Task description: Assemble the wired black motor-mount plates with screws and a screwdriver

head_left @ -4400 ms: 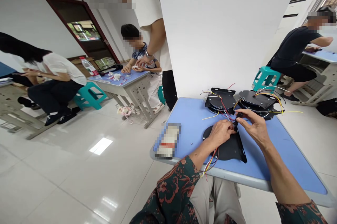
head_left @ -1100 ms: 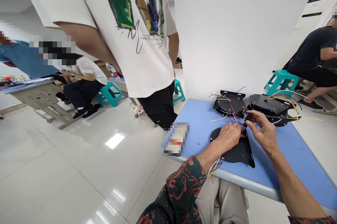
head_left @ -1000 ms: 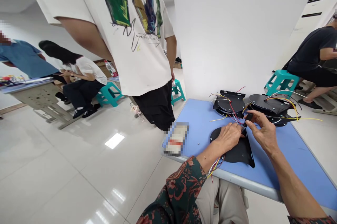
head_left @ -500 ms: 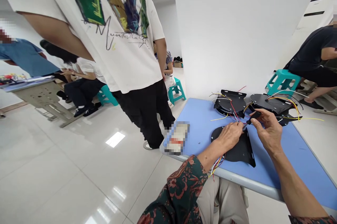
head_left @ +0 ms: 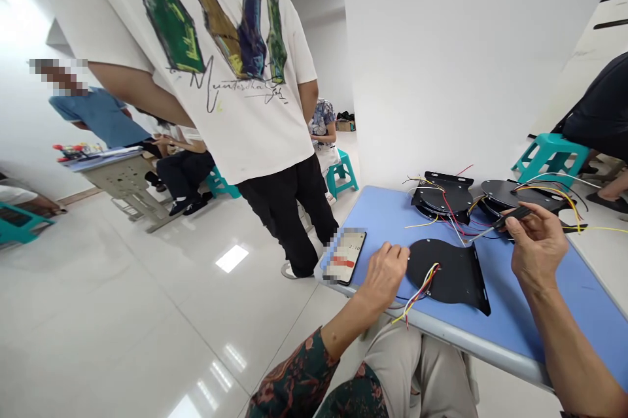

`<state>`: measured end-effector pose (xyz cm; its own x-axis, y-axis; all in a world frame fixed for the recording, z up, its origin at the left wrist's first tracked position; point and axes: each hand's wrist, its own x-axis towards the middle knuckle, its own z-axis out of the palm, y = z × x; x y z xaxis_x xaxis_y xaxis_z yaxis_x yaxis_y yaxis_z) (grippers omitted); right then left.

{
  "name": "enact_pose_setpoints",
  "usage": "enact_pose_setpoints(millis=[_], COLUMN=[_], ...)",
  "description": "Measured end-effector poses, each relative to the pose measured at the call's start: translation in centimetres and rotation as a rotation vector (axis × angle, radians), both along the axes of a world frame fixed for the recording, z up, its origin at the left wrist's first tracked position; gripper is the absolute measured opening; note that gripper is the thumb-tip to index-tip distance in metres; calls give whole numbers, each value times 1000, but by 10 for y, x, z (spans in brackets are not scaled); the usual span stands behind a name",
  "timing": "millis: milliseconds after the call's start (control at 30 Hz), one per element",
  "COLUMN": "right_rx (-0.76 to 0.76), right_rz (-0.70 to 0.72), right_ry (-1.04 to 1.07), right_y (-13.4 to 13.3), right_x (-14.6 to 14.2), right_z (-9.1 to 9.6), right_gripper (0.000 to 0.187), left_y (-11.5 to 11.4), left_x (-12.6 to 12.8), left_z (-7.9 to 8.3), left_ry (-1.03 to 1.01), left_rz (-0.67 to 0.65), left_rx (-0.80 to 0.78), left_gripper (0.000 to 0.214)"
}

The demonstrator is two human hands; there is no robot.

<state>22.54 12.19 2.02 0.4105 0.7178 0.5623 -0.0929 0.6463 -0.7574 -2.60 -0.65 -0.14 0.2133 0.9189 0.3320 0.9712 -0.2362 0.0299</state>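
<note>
While the right hand point(head_left: 537, 244) pinches a small screwdriver point(head_left: 515, 214) by its black handle, fingers clenched and steady, the left hand point(head_left: 385, 277) sits open, fingers released, just beside the black metal plate point(head_left: 449, 274) on the blue desk point(head_left: 383, 222).

Your right hand point(head_left: 537, 248) grips a black-handled screwdriver point(head_left: 513, 216) above the blue desk point(head_left: 530, 320), while your left hand point(head_left: 385, 277) sits just beside the black metal plate point(head_left: 449, 274) and its coloured wires point(head_left: 424, 284).
</note>
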Motion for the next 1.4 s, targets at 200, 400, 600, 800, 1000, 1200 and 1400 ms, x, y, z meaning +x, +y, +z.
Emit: enact_pose_setpoints(millis=[200, 400, 600, 800, 1000, 1200, 1400], right_rx=[-18, -25, -34, -6, -2, -4, -15], right_rz=[20, 18, 32, 66, 85, 73, 73], right_ry=[-50, -79, -86, -55, -64, -130, -179], right_y=[2, 4, 3, 3, -3, -3, -4], right_x=[1, 3, 3, 2, -1, -2, -1], right_z=[-4, -6, -5, -6, -3, -6, -7], right_gripper=[54, 53, 53, 51, 49, 46, 42], left_y=[-12, -11, -10, -10, -6, -4, -20], left_x=[-17, -16, -16, -19, -15, 33, 82], left_z=[-42, -41, -40, -45, -22, 1, -11], left_ry=[56, 31, 28, -25, -349, -515, -238], left_rz=[4, -11, -12, -20, -83, -191, -394], left_rx=[11, -19, -37, 15, 114, 142, 142], left_gripper=[14, 11, 13, 15, 21, 16, 52])
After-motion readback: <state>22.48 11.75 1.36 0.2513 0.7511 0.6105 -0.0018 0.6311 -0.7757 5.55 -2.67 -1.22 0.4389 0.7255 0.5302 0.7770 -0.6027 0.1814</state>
